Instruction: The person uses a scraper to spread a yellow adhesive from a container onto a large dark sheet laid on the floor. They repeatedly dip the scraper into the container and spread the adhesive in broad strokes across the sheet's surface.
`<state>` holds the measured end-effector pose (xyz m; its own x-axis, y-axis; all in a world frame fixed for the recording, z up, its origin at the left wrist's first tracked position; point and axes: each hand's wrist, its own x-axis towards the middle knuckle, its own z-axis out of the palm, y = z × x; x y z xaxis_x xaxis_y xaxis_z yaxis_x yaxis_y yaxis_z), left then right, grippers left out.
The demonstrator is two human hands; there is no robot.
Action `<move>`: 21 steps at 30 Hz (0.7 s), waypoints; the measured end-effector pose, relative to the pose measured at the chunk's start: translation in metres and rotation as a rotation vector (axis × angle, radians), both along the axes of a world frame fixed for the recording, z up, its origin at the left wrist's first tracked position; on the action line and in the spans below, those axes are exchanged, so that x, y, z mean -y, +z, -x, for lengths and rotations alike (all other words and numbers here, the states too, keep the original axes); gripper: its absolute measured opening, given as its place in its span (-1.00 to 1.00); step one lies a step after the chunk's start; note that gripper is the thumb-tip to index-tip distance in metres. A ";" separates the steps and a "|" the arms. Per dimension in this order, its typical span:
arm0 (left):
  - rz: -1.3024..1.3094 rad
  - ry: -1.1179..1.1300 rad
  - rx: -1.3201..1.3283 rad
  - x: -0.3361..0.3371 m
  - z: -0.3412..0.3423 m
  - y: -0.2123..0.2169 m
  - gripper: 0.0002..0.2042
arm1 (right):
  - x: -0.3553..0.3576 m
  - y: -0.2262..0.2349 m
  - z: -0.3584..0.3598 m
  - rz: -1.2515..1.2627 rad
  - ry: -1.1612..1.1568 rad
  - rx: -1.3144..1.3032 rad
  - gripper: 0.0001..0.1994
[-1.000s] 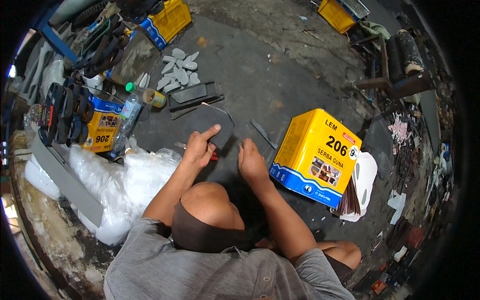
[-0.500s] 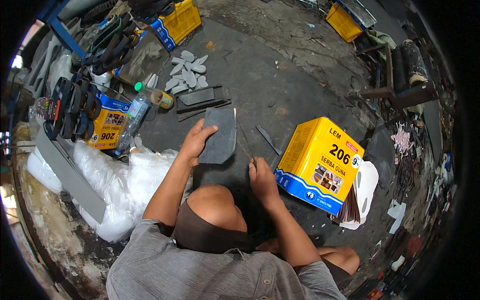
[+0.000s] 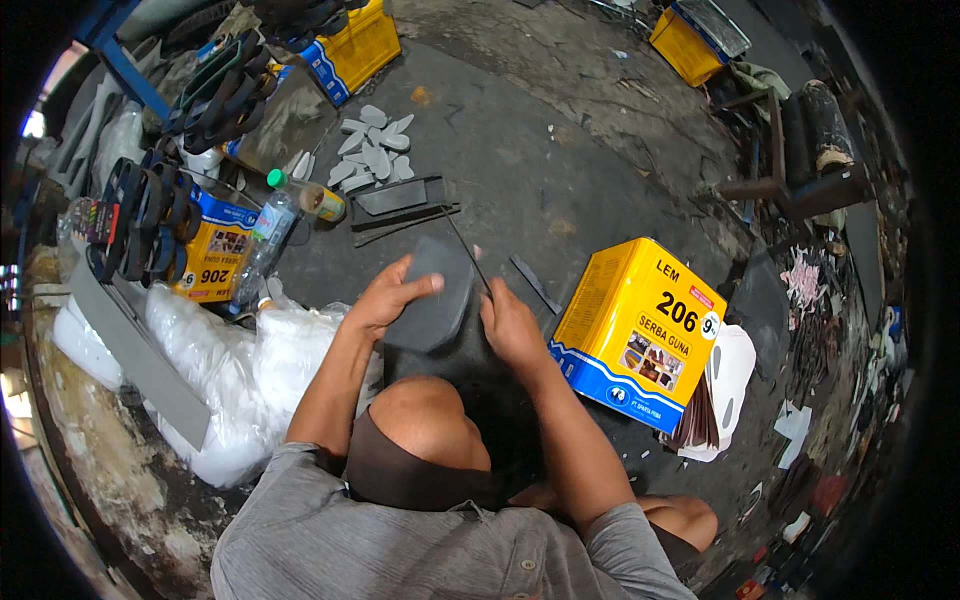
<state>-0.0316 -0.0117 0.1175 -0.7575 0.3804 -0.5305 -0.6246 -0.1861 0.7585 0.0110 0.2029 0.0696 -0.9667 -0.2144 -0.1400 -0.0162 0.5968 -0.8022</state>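
Observation:
My left hand (image 3: 385,302) is closed on a dark grey flat sheet (image 3: 432,300), thumb on top and the other fingers underneath. Motion blurs the sheet, so its outline is soft. A long, thin, dark blade (image 3: 465,243) is gripped in my right hand (image 3: 513,325). It slants up and left past the sheet's right edge; whether the two touch I cannot tell. Past the sheet lie dark rectangular pieces (image 3: 400,198) and a pile of light grey rounded cut-outs (image 3: 375,150). To the right of the blade, a narrow dark strip (image 3: 536,283) rests on the floor.
A yellow and blue tin (image 3: 630,325) stands close by my right forearm. At left are white pieces in clear plastic (image 3: 210,370), a green-capped bottle (image 3: 268,235) and another tin (image 3: 215,245) beside dark sandals (image 3: 150,215). A metal frame (image 3: 778,165) stands at far right.
The sheet has tilted in my left hand and moved slightly down. My right hand has shifted up and left, and the blade now leans further left, beside the sheet's upper right edge.

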 end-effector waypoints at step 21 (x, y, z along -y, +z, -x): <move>0.475 -0.206 -1.215 -0.055 0.019 0.010 -0.52 | -0.057 0.075 0.029 0.843 -0.299 0.544 -0.29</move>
<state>-0.0503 0.0430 0.1279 -0.7935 0.5123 0.3286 0.5112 0.2681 0.8166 -0.0182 0.2603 0.1443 -0.8476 -0.2071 -0.4885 0.5280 -0.2391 -0.8149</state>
